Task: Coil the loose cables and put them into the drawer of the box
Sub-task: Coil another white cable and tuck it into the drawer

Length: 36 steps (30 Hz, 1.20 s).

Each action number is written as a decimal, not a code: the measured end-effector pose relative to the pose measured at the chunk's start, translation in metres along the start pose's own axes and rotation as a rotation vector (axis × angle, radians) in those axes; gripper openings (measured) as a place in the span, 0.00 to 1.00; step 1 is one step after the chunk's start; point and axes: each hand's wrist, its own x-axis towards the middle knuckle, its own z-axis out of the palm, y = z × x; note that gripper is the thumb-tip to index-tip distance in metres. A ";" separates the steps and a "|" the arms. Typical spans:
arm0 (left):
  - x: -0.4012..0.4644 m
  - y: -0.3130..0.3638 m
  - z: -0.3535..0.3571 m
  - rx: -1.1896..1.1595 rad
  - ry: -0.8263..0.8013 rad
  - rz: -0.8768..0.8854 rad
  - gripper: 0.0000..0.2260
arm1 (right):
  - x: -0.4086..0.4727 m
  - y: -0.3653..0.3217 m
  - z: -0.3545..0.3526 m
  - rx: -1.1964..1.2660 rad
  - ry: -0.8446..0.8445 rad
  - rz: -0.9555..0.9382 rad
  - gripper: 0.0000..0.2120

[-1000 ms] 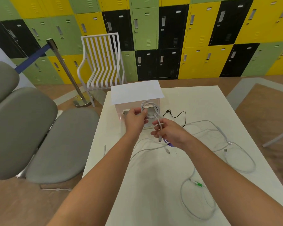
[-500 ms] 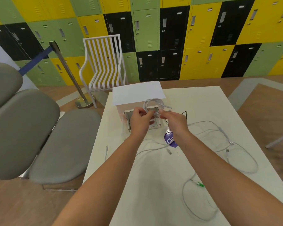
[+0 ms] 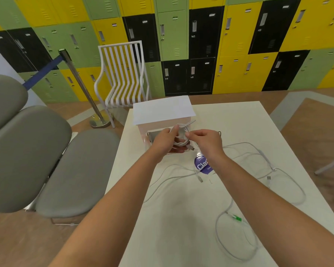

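A coiled white cable [image 3: 182, 134] hangs in front of the white box [image 3: 163, 110], above its pulled-out drawer [image 3: 150, 136]. My left hand [image 3: 163, 141] grips the coil from the left, and my right hand [image 3: 206, 140] pinches the coil's right side. One plug end sticks out below the coil and another end points up to the right. Loose white cables lie on the table: one [image 3: 174, 175] beneath my forearms, a long one [image 3: 258, 155] at the right, and one with a green connector [image 3: 236, 217] near the front.
The white table [image 3: 181, 218] carries a purple round sticker [image 3: 201, 164] and a thin black cable mostly behind my right hand. A grey bench [image 3: 52, 166] stands to the left. A white slatted chair [image 3: 123, 74], a stanchion post [image 3: 81, 87] and lockers stand beyond.
Both hands moved away from me with the coil, toward the box and over the drawer. The right hand shifted from the dangling plug end to the coil's side.
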 end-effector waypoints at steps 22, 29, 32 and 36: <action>0.010 -0.009 0.001 0.073 0.368 0.304 0.12 | -0.019 0.025 0.000 -0.138 -0.310 0.022 0.09; 0.007 -0.014 -0.001 0.131 0.317 0.372 0.12 | -0.008 0.001 0.011 0.022 -0.097 -0.104 0.13; 0.008 -0.017 0.001 0.172 0.306 0.376 0.13 | -0.003 -0.005 0.010 0.028 0.006 -0.159 0.08; 0.001 -0.016 0.002 0.102 0.208 0.372 0.12 | 0.005 -0.008 0.007 0.068 0.030 -0.096 0.11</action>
